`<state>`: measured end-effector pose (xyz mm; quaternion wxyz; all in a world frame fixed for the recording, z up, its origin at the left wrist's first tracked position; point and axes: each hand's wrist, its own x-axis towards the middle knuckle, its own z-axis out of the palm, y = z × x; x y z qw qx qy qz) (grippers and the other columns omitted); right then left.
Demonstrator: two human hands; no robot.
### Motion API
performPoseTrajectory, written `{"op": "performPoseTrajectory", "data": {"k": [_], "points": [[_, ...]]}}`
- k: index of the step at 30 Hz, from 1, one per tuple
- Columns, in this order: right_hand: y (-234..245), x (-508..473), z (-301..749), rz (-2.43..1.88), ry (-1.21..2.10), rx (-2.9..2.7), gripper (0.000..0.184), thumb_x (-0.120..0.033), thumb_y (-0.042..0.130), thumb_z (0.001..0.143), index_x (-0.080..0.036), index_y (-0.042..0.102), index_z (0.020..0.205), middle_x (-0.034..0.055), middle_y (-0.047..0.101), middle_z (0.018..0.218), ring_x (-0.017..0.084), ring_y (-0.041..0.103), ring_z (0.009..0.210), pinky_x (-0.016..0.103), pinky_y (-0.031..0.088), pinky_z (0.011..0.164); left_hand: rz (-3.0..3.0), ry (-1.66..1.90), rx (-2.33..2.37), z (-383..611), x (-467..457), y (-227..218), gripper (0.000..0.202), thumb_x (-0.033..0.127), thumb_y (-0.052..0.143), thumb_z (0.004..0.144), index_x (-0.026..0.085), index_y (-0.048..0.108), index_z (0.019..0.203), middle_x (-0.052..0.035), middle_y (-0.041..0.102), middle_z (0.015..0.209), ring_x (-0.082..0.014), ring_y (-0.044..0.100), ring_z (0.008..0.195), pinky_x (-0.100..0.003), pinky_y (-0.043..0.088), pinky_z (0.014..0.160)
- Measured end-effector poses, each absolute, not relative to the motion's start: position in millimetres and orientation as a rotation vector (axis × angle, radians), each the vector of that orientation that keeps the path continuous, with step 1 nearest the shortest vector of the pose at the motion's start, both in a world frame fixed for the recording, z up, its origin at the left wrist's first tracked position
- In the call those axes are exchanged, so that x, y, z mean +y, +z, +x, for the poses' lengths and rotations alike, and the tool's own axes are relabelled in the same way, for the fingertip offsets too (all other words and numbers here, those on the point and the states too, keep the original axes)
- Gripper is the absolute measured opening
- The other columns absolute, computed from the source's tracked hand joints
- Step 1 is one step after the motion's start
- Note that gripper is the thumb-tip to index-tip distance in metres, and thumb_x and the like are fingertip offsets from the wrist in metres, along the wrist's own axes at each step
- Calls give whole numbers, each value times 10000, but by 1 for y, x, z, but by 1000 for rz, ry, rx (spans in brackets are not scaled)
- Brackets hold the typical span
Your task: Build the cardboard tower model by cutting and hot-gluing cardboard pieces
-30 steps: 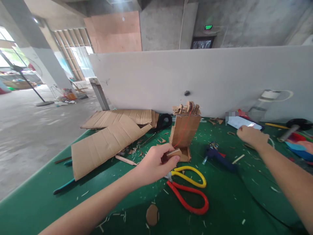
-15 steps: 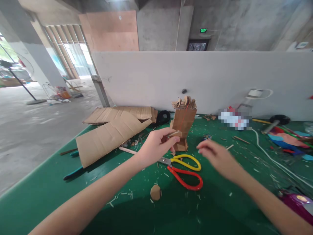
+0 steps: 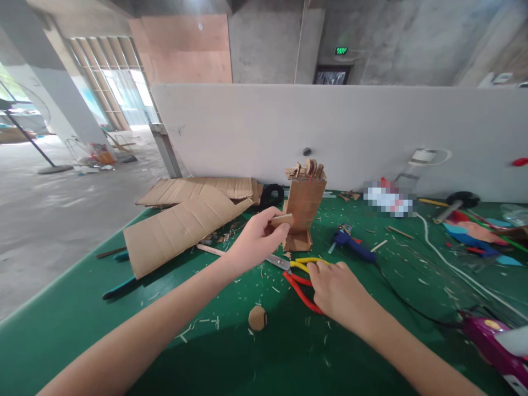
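Between the thumb and fingers of my left hand (image 3: 256, 240) is a small cardboard piece (image 3: 282, 220), held above the scissors' blades. My right hand (image 3: 339, 290) has its fingers curled over the handles of the scissors (image 3: 300, 292), one yellow and one red, which lie on the table. Part of both handles is hidden under that hand. Just behind stands an upright cardboard structure (image 3: 307, 203) with cut strips on top and a red line down its front. Nearer to me lies a round cardboard disc (image 3: 258, 318).
Cardboard sheets (image 3: 181, 234) lie at the left, over a teal-handled tool (image 3: 121, 289). A blue glue gun (image 3: 353, 245) rests right of the structure, its cord running towards a purple device (image 3: 490, 341). Scraps litter the green table (image 3: 206, 357). A white partition (image 3: 239, 126) stands behind.
My right hand has moved left and down onto the scissors' handles, uncovering the glue gun. My left hand still holds the cardboard piece, now turned slightly. The view has shifted a little.
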<state>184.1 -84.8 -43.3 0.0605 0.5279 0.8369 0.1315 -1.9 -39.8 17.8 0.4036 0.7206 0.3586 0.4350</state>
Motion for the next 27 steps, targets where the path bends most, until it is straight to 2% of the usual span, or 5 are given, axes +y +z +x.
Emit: {"op": "performPoseTrajectory", "data": {"k": [8, 13, 18, 22, 27], "points": [[-53, -89, 198, 1962, 253, 2514, 141, -145, 499, 774, -144, 540, 909, 101, 651, 784, 253, 613, 710, 360, 377, 646, 1619, 1016, 779, 4, -65, 38, 112, 216, 435, 848, 182, 479, 751, 20, 532, 557, -79, 499, 475, -218, 396, 462], [-60, -78, 208, 2182, -865, 2751, 246, -218, 478, 812, -204, 452, 1056, 58, 632, 912, 207, 615, 786, 331, 457, 658, 1512, 1169, 760, 4, -75, 44, 79, 205, 474, 829, 187, 469, 752, 19, 509, 656, -48, 423, 466, -208, 316, 418], [-63, -80, 203, 1894, -1895, 2822, 160, -274, 556, 791, -225, 446, 896, 14, 559, 868, 166, 593, 784, 331, 514, 699, 1244, 1410, 773, -2, -63, 47, 79, 200, 481, 801, 200, 416, 756, 33, 436, 658, -40, 355, 455, -205, 243, 395], [-69, -87, 202, 1682, -2036, 2894, 276, -454, 573, 809, -226, 466, 923, 30, 543, 905, 166, 582, 767, 348, 511, 704, 1232, 1477, 785, -3, -51, 41, 134, 177, 561, 777, 202, 432, 809, 68, 366, 593, -31, 306, 441, -191, 232, 404], [-62, -100, 202, 1433, -1887, 3055, 470, -560, 461, 852, -264, 426, 1216, 104, 502, 1158, 247, 497, 1085, 427, 444, 904, 1349, 1412, 771, -2, -48, 33, 154, 285, 601, 797, 169, 501, 800, 9, 531, 738, -34, 424, 509, -188, 291, 428]]}}
